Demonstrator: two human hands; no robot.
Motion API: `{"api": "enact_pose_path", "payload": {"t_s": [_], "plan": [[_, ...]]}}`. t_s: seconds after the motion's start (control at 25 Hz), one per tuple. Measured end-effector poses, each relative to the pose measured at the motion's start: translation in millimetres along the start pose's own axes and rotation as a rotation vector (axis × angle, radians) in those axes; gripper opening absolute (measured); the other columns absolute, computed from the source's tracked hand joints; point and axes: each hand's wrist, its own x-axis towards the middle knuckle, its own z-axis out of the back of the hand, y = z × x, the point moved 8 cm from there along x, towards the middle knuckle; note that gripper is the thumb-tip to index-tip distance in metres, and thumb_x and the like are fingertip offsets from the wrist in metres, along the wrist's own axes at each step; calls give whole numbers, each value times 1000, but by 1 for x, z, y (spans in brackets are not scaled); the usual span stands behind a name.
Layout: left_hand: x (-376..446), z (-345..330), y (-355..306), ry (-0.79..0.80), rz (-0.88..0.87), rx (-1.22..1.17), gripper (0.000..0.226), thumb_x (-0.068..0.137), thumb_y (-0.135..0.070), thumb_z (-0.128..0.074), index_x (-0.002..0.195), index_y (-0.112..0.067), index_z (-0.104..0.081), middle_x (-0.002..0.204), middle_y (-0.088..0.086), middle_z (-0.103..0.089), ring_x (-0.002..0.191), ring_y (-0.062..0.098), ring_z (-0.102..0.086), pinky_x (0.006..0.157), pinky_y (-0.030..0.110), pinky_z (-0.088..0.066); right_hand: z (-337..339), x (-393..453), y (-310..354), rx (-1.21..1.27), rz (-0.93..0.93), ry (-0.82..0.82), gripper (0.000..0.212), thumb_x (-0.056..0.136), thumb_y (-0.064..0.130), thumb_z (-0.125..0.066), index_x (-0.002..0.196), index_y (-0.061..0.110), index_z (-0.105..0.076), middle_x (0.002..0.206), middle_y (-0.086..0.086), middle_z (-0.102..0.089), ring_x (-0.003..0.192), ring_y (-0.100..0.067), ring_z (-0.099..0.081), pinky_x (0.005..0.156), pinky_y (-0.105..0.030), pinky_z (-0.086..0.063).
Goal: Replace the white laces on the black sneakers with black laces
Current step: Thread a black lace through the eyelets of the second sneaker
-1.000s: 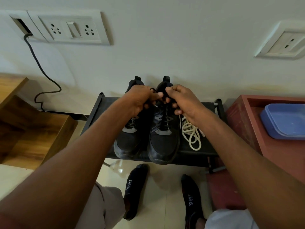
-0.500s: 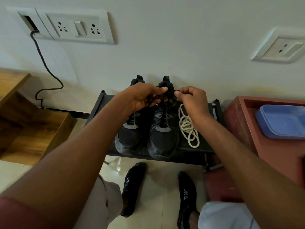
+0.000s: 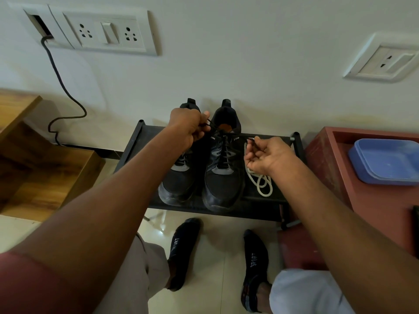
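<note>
Relacing looks nearly done — left hand and right hand each pinch a black lace end; white laces lie beside the right sneaker.

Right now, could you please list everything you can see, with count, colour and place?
sneakers: 2, black, side by side on the rack
black lace: 1, in the right sneaker, ends pulled apart
white laces: a loose bundle, on the rack right of the sneakers
rack: 1, black, against the wall
tub: 1, blue, on the red cabinet
cabinet: 1, red, right of the rack
socket plates: 2, white, on the wall
cable: 1, black, hanging from the left plate
wooden furniture: brown, far left
socks: 2, black, on the floor
left hand: gripping one lace end
right hand: pinching the other end
</note>
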Motion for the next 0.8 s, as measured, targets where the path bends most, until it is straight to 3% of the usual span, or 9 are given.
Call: {"api": "enact_pose_path", "payload": {"t_s": [0.16, 0.24, 0.32, 0.4, 0.44, 0.52, 0.6, 0.72, 0.8], "plan": [[4, 1, -7, 231, -64, 87, 13, 95, -21, -72, 97, -14, -60, 79, 1, -59, 59, 11, -50, 49, 23, -42, -9, -1, 16, 61, 90, 126, 17, 97, 3, -52, 84, 5, -62, 82, -5, -61, 66, -12, -51, 59, -25, -34], [0, 0, -14, 288, -267, 495, 19, 94, -30, -75, 91, -12, -68, 78, -1, -62, 63, 12, -53, 53, 23, -43, -23, -10, 26, -78, 176, 256, 9, 94, 8, -58, 87, 11, -61, 81, -2, -61, 62, -11, -46, 56, -25, -31], [-9, -8, -19, 266, -506, 886, 19, 91, -32, -78, 92, -13, -77, 81, -2, -70, 74, 12, -63, 61, 20, -45, -34, -21, 40, -666, 427, 252, 6, 95, 19, -70, 91, 15, -68, 80, 4, -64, 64, -9, -49, 56, -27, -36], [-13, -10, -25, 211, -577, 933, 19, 90, -31, -81, 86, -12, -78, 75, -3, -70, 73, 10, -65, 61, 19, -44, -44, -33, 54, -1393, 823, 67, 9, 92, 27, -80, 91, 18, -79, 84, 5, -73, 74, -8, -63, 69, -29, -49], [-12, -7, -27, 192, -554, 877, 21, 89, -30, -81, 83, -11, -76, 71, -3, -69, 66, 9, -64, 59, 18, -45, -47, -39, 59, -1540, 962, -33, 10, 90, 29, -82, 89, 19, -82, 85, 3, -75, 77, -10, -67, 74, -29, -53], [-5, 2, -26, 173, -446, 698, 24, 89, -29, -81, 82, -7, -74, 69, -1, -70, 58, 10, -65, 53, 18, -46, -39, -42, 69, -1370, 988, -136, 15, 91, 31, -81, 82, 19, -81, 82, 3, -76, 74, -13, -69, 71, -28, -54], [-2, 7, -21, 171, -346, 566, 23, 91, -26, -79, 83, -6, -70, 73, 4, -71, 58, 14, -68, 47, 22, -40, -17, -26, 70, -948, 751, -170, 18, 95, 26, -77, 81, 15, -77, 80, 2, -76, 63, -12, -66, 54, -26, -47], [0, 11, -16, 154, -259, 421, 17, 94, -18, -75, 84, -9, -65, 78, 9, -69, 61, 21, -71, 45, 25, -35, -4, -7, 34, -330, 258, -27, 19, 103, 21, -66, 87, 12, -70, 69, 2, -57, 62, -11, -56, 51, -23, -35], [1, 13, -16, 155, -244, 391, 17, 97, -16, -71, 85, -9, -62, 79, 11, -67, 66, 25, -74, 43, 24, -39, -8, -5, 25, -50, 131, 100, 23, 105, 21, -58, 85, 15, -66, 72, 2, -57, 68, -13, -57, 56, -25, -34]]}}
